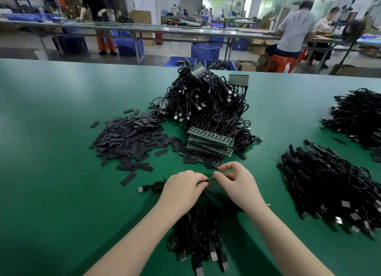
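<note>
Cables (pixel 198 240) below | left hand (pixel 183 188), right hand (pixel 237 183) pinch board (pixel 212 180) | stack (pixel 210 141) ahead

factory assembly floor: long green workbenches (pixel 61 110), usb cable heaps (pixel 206 102), blue parts crates (pixel 205 51), seated workers (pixel 296 28).

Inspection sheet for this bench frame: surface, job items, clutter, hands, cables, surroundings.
Surface: green table mat, bare at left.
Job's things: small part on a black cable end, held between both hands; too small to identify.
Clutter: loose pile of flat black pieces; stacked green board strips to its right.
Grippers: left hand and right hand both pinch the small part.
Cables: big heap behind the strips; near pile and far pile at right; bundle under the wrists; USB plug beside the left hand.
Surroundings: blue crates, seated person, standing person.
</note>
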The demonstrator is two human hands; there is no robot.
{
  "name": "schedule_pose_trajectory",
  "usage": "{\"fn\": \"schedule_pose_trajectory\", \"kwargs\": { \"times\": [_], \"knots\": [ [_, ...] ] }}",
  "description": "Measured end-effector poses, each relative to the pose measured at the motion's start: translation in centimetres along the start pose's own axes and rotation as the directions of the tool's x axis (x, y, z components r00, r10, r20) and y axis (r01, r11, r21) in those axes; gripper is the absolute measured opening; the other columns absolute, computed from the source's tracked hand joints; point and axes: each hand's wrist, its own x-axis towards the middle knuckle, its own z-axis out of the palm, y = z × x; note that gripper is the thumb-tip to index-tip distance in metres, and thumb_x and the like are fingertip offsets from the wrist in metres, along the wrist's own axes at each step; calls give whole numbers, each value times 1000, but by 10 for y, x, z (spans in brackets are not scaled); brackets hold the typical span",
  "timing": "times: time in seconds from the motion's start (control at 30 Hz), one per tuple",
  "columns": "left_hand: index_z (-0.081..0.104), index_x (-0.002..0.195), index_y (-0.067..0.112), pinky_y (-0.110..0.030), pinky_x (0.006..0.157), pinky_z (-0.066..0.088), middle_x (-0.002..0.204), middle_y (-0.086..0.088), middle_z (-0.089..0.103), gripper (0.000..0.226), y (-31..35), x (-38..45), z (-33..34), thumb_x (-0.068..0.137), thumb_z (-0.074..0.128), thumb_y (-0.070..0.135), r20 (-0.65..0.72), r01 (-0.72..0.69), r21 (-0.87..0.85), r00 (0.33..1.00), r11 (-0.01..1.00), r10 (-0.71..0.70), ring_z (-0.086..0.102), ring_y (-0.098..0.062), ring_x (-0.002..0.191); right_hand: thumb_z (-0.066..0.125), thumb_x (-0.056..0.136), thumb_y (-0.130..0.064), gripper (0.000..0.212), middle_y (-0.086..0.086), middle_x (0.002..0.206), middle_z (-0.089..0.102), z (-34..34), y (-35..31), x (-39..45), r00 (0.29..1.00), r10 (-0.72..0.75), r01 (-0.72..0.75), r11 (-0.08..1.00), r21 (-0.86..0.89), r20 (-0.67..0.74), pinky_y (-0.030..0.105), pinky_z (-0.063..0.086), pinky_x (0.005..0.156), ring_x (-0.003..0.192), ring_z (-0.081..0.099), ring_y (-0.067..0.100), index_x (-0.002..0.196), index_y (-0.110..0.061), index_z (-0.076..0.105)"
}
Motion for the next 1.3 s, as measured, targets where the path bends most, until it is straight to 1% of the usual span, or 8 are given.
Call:
{"fn": "schedule_pose_trajectory", "kwargs": {
  "times": [0.13,0.23,0.37,0.47,0.67,0.8,1.07,1.3],
  "knots": [
    [66,116,34,-27,80,47,105,13,66,26,-5,4,13,99,47,39,-158,18,-90,987,996,-32,61,-9,97,44,100,-48,33,3,109,64,-16,8,2,990,89,3,761,-649,110,36,50,84,104,60,28,113,-18,52],
    [66,114,31,-26,76,48,102,13,67,22,-3,7,21,98,51,34,-256,16,-177,965,984,-62,62,-6,89,44,102,-39,29,9,107,63,-17,2,4,955,179,1,795,-607,236,41,54,85,96,63,31,113,-14,52],
    [66,101,37,-17,69,42,88,20,64,13,-6,5,27,91,57,39,-268,40,-309,955,950,-128,55,5,77,50,98,-21,23,0,118,61,-4,-3,25,981,-131,191,812,-551,145,36,52,87,108,60,25,119,-26,59],
    [64,93,38,-11,63,38,79,19,61,10,-11,1,29,89,59,46,-269,28,-410,951,912,-151,55,6,78,53,93,-8,46,-7,140,52,6,-2,47,913,-270,394,777,-491,306,35,46,102,129,49,16,133,-29,59],
    [53,89,42,-19,55,40,82,15,57,5,-12,0,30,91,53,47,-343,-40,-490,927,871,-151,54,-8,67,54,98,-32,31,-15,141,53,34,13,58,929,-318,364,686,-630,189,30,53,88,122,57,9,127,-35,65],
    [51,89,42,-23,52,39,69,13,57,7,-12,0,30,96,52,42,-329,-44,-537,930,843,-161,51,-10,57,56,98,-27,23,-5,123,67,37,19,61,941,-338,301,786,-540,31,30,48,78,111,62,20,111,-23,74],
    [53,89,37,-18,49,33,65,16,56,13,-13,2,29,98,46,43,-296,-18,-512,942,859,-156,48,-7,53,53,96,-12,38,0,108,65,26,26,52,933,-358,313,859,-404,-38,29,44,76,93,59,20,131,-21,63],
    [60,111,44,-11,49,34,75,33,57,18,-13,3,30,96,49,44,-293,11,-480,940,877,-173,52,2,56,53,89,-5,34,-3,80,67,26,36,18,982,14,63,917,394,-190,23,53,59,52,61,5,107,-29,70]
  ]
}}
